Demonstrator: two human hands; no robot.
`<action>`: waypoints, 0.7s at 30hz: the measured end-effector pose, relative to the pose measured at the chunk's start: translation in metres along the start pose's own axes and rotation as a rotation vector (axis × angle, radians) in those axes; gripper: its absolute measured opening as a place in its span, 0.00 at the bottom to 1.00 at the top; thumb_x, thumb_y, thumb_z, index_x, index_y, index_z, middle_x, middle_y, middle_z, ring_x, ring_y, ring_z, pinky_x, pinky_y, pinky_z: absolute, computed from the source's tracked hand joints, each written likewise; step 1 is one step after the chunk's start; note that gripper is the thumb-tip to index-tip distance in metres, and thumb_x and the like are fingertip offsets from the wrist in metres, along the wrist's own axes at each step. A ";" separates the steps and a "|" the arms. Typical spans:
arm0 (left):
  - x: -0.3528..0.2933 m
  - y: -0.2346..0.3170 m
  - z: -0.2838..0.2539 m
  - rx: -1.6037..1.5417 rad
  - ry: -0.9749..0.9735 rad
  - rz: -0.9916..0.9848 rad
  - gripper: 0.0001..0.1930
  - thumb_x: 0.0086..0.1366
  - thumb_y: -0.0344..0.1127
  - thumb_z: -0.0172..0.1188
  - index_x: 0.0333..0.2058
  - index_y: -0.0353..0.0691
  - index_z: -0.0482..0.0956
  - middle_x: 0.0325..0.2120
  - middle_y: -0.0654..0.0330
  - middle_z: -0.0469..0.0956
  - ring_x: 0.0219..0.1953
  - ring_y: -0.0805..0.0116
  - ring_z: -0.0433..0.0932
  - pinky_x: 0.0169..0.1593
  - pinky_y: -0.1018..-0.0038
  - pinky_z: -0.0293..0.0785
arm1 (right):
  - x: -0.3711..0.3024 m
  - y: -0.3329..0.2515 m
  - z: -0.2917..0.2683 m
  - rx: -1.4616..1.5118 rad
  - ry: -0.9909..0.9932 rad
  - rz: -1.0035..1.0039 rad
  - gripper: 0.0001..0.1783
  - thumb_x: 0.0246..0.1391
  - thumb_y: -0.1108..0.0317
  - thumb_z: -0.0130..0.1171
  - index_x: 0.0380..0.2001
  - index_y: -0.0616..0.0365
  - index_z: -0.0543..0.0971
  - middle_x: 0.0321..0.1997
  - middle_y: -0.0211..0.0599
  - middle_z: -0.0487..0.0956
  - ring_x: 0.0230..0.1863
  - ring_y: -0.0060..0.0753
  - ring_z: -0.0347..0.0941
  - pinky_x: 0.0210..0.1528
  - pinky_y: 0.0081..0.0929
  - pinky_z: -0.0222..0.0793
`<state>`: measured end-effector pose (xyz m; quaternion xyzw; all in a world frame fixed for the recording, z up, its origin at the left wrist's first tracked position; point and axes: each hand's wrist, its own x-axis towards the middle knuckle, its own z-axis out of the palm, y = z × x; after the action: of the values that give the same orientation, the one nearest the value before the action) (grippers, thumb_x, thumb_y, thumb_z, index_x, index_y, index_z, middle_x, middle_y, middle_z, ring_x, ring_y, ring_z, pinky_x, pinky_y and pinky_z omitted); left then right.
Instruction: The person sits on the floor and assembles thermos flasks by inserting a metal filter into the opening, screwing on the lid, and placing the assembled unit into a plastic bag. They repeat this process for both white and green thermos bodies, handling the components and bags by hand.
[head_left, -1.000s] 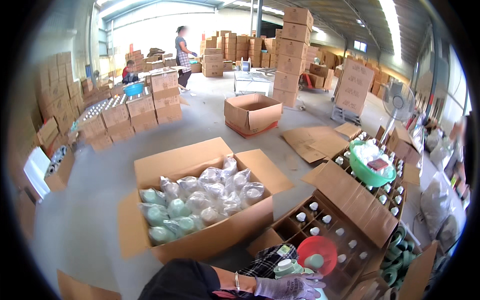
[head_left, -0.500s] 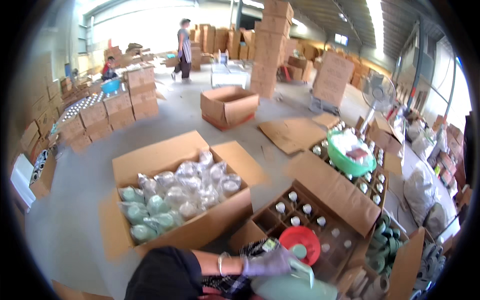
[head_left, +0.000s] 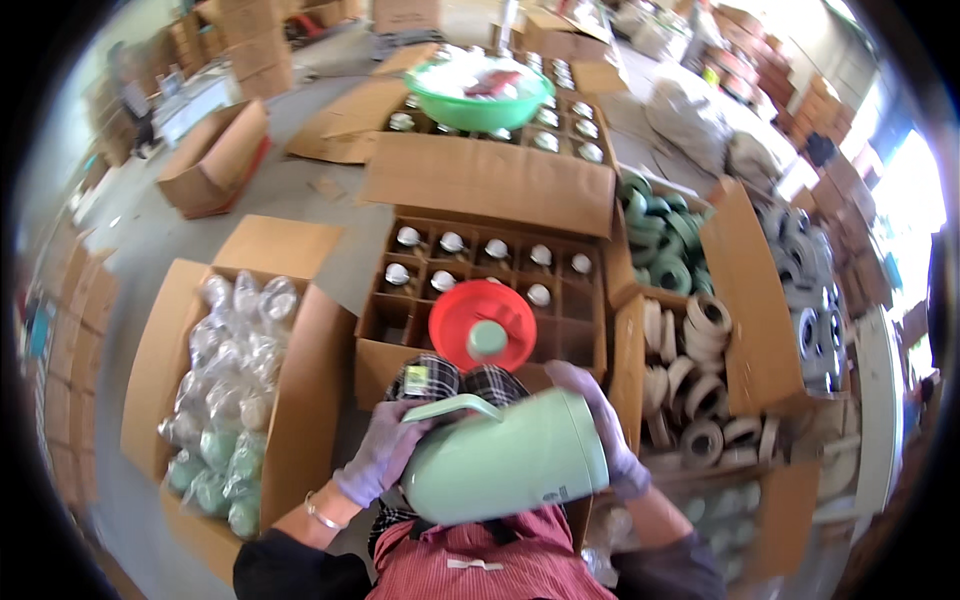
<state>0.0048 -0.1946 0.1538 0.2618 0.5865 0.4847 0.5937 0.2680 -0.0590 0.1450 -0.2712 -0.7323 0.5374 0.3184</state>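
Note:
A mint-green thermos jug (head_left: 500,465) lies sideways across my lap, its handle up and to the left. My gloved left hand (head_left: 385,450) grips its left end beside the handle. Around the right end curls my gloved right hand (head_left: 612,435); some of its fingers are hidden behind the jug. Just ahead of the jug a red plastic bowl (head_left: 470,322), with a round mint-green piece (head_left: 488,340) in it, rests on a divided cardboard box (head_left: 385,357). Several silver-topped bottles (head_left: 452,243) stand in the box's compartments.
To the left, an open carton (head_left: 305,400) holds plastic-wrapped clear and green pieces. Cartons of green rings (head_left: 668,277), cream rings (head_left: 702,442) and grey parts (head_left: 795,255) stand to the right. Farther off, a green basin (head_left: 480,113) rests on another bottle box.
My view has swung right and down. The jug has come in front of my body. My right hand, unseen before, now holds it along with my left.

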 end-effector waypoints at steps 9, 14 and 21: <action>0.001 0.032 -0.005 -0.020 -0.050 0.014 0.14 0.64 0.28 0.51 0.42 0.28 0.83 0.39 0.55 0.84 0.41 0.70 0.82 0.49 0.76 0.77 | 0.015 0.013 0.004 0.182 0.019 -0.143 0.43 0.65 0.35 0.34 0.66 0.62 0.60 0.69 0.50 0.58 0.73 0.47 0.48 0.73 0.41 0.42; -0.008 0.024 -0.002 0.193 0.263 0.273 0.14 0.61 0.22 0.50 0.42 0.28 0.83 0.37 0.56 0.84 0.41 0.73 0.80 0.49 0.77 0.76 | 0.031 0.013 0.013 0.429 -0.148 0.049 0.43 0.62 0.36 0.46 0.66 0.62 0.62 0.67 0.43 0.63 0.70 0.39 0.55 0.71 0.36 0.47; -0.015 -0.028 -0.112 -0.043 0.604 0.343 0.13 0.68 0.33 0.53 0.44 0.30 0.78 0.40 0.55 0.80 0.43 0.68 0.79 0.51 0.71 0.76 | 0.129 0.085 0.004 -0.031 0.050 0.139 0.25 0.58 0.62 0.61 0.56 0.60 0.72 0.51 0.43 0.76 0.50 0.33 0.76 0.55 0.30 0.72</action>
<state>-0.0913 -0.2482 0.1161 0.1890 0.6729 0.6452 0.3087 0.1853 0.0574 0.0850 -0.3397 -0.7119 0.5395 0.2944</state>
